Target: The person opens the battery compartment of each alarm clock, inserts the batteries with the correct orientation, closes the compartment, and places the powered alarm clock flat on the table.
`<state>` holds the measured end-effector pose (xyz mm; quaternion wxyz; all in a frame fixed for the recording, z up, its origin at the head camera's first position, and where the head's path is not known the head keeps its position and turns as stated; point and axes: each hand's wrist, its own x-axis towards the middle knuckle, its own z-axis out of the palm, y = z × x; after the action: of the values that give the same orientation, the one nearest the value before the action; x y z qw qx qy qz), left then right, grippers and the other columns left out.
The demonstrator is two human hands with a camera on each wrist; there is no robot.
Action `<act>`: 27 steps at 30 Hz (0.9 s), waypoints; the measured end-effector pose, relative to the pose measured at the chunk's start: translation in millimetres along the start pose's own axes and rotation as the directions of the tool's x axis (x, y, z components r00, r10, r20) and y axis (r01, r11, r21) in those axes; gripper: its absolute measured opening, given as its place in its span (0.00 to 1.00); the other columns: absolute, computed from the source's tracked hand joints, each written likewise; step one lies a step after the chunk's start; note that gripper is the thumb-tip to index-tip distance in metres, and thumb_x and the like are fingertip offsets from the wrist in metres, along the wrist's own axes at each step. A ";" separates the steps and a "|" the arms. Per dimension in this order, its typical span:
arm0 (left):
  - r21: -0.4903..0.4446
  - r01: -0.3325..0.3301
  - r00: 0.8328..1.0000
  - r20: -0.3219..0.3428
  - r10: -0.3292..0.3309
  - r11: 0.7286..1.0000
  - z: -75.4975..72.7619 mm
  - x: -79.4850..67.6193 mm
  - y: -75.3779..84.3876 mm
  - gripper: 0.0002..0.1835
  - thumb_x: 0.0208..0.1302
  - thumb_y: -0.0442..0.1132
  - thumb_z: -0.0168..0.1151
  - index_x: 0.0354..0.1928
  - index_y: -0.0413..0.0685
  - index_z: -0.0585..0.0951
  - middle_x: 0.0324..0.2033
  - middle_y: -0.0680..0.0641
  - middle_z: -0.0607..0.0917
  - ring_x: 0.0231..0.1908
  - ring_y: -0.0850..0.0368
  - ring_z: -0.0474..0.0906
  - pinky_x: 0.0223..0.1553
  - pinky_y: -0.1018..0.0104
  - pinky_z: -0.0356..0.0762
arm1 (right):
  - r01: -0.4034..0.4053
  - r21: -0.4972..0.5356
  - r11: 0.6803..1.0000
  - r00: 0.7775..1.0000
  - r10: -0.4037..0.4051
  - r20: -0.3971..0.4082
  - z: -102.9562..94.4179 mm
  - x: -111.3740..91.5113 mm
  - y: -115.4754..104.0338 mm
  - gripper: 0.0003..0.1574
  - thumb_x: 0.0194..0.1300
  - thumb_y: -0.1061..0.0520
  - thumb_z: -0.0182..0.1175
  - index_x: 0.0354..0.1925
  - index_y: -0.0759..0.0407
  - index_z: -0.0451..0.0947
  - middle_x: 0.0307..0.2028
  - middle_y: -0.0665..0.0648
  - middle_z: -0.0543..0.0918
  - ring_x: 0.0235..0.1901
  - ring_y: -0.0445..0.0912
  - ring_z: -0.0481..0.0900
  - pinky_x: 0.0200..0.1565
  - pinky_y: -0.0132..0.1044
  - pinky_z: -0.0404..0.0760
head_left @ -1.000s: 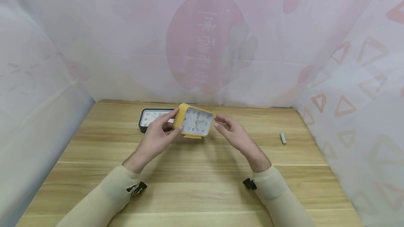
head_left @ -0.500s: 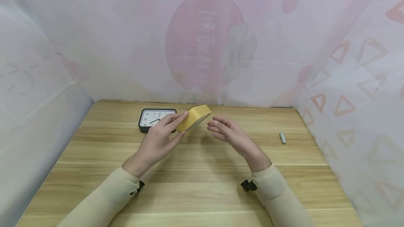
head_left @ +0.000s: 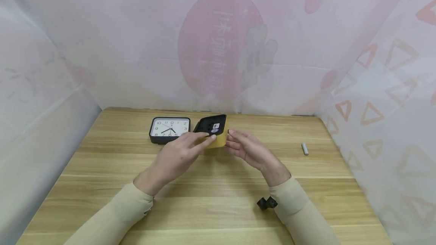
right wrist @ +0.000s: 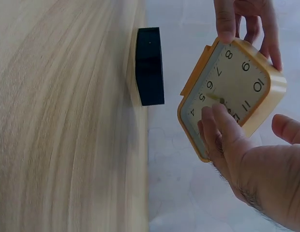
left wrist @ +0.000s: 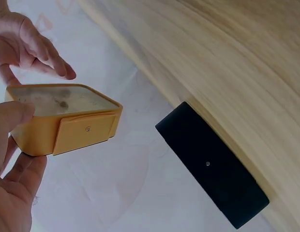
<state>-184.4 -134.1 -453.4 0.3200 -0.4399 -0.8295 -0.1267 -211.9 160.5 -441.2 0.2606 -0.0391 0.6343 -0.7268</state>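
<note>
A yellow alarm clock (head_left: 220,140) is held off the table by my left hand (head_left: 177,158), its thumb and fingers pinching one end. Its black back, with a small label, faces up in the head view; the white dial shows in the right wrist view. My right hand (head_left: 255,153) is beside the clock's other end, fingers loosely bent around it. Whether those fingers touch the clock, I cannot tell. A black clock (head_left: 160,128) with a white dial lies face up to the left, just beyond my left hand.
A small pale battery (head_left: 304,149) lies on the right of the wooden table (head_left: 218,207). Printed cloth walls (head_left: 146,67) enclose the table at the back and sides. A dark camera mount (head_left: 267,203) sits at the right wrist.
My left hand has turned the yellow clock over, so its dial has swung away from the head view and its black back now shows. The right hand has moved slightly but stays alongside.
</note>
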 end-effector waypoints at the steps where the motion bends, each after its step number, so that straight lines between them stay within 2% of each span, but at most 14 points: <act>1: 0.007 -0.015 1.000 0.014 0.015 1.000 -0.4 0.1 0.9 0.44 0.65 0.23 0.83 0.82 0.54 0.83 0.66 0.41 0.92 0.60 0.43 0.94 0.60 0.53 0.98 | -0.004 0.003 1.000 1.000 0.004 0.000 0.5 0.2 0.1 0.39 0.98 0.50 0.47 0.90 0.74 0.58 0.87 0.76 0.70 0.87 0.65 0.73 0.91 0.64 0.66; 3: 0.022 -0.044 0.998 0.041 0.043 0.999 -0.5 -0.1 2.4 0.46 0.64 0.21 0.83 0.82 0.55 0.83 0.66 0.44 0.92 0.61 0.46 0.93 0.57 0.57 0.98 | -0.011 0.001 1.000 1.000 0.011 0.005 1.3 0.0 0.3 0.40 0.98 0.49 0.48 0.90 0.73 0.58 0.87 0.76 0.71 0.86 0.63 0.76 0.89 0.61 0.71; 5: 0.047 -0.078 0.995 0.064 0.075 0.996 -0.6 -0.5 3.4 0.47 0.61 0.20 0.84 0.82 0.56 0.84 0.67 0.46 0.92 0.62 0.47 0.92 0.57 0.59 0.98 | -0.016 -0.003 1.000 1.000 0.016 0.002 1.7 -0.2 0.9 0.40 0.98 0.49 0.49 0.90 0.74 0.58 0.86 0.75 0.72 0.81 0.58 0.82 0.84 0.53 0.81; 8: 0.109 -0.141 0.987 0.091 0.132 0.984 -0.2 -1.4 3.9 0.47 0.61 0.22 0.85 0.82 0.56 0.84 0.69 0.49 0.92 0.65 0.49 0.91 0.62 0.60 0.96 | -0.021 0.001 1.000 1.000 0.021 -0.001 2.5 0.4 2.7 0.41 0.97 0.51 0.52 0.90 0.75 0.58 0.83 0.72 0.77 0.69 0.48 0.90 0.70 0.38 0.93; 10: 0.149 -0.183 0.980 0.106 0.168 0.972 0.2 -1.8 3.8 0.45 0.62 0.24 0.85 0.82 0.56 0.84 0.72 0.50 0.92 0.68 0.49 0.91 0.68 0.60 0.94 | -0.024 0.008 1.000 1.000 0.024 -0.004 2.4 1.5 4.6 0.40 0.95 0.53 0.54 0.89 0.76 0.58 0.77 0.68 0.83 0.59 0.41 0.92 0.59 0.31 0.94; 14: 0.157 -0.227 0.971 0.109 0.212 0.961 2.4 -2.8 2.3 0.41 0.66 0.25 0.81 0.81 0.52 0.85 0.75 0.51 0.90 0.71 0.52 0.90 0.74 0.60 0.90 | -0.029 0.013 0.999 1.000 0.029 -0.006 1.3 3.3 7.6 0.39 0.94 0.56 0.54 0.87 0.78 0.59 0.64 0.57 0.86 0.49 0.37 0.90 0.49 0.27 0.92; 18: 0.099 -0.233 0.971 0.071 0.227 0.967 4.2 -3.1 0.1 0.38 0.66 0.26 0.81 0.79 0.49 0.86 0.74 0.50 0.91 0.70 0.52 0.90 0.72 0.60 0.91 | -0.035 0.005 0.999 0.999 0.035 -0.011 1.0 1.8 6.8 0.39 0.94 0.56 0.54 0.88 0.76 0.59 0.64 0.57 0.86 0.50 0.37 0.91 0.49 0.28 0.93; 24: -0.002 -0.228 0.973 0.025 0.228 0.974 7.3 -3.4 -5.4 0.38 0.64 0.26 0.83 0.77 0.46 0.86 0.71 0.49 0.93 0.67 0.51 0.92 0.69 0.59 0.93 | -0.038 -0.036 0.999 0.999 0.037 -0.013 -0.2 -1.0 3.9 0.42 0.94 0.54 0.54 0.90 0.74 0.56 0.78 0.72 0.81 0.57 0.41 0.93 0.55 0.31 0.95; 27: -0.037 -0.228 0.973 0.010 0.229 0.973 8.6 -3.1 -7.5 0.38 0.64 0.26 0.85 0.77 0.46 0.86 0.69 0.48 0.94 0.66 0.51 0.93 0.69 0.59 0.93 | -0.040 -0.053 0.998 0.999 0.039 -0.019 -0.9 -1.4 2.1 0.43 0.93 0.54 0.55 0.91 0.73 0.56 0.82 0.76 0.77 0.60 0.42 0.92 0.57 0.32 0.95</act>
<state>-192.8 -136.3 -461.4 0.3188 -0.5388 -0.7733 -0.1005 -210.5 161.8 -443.0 0.2682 -0.0270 0.6565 -0.7045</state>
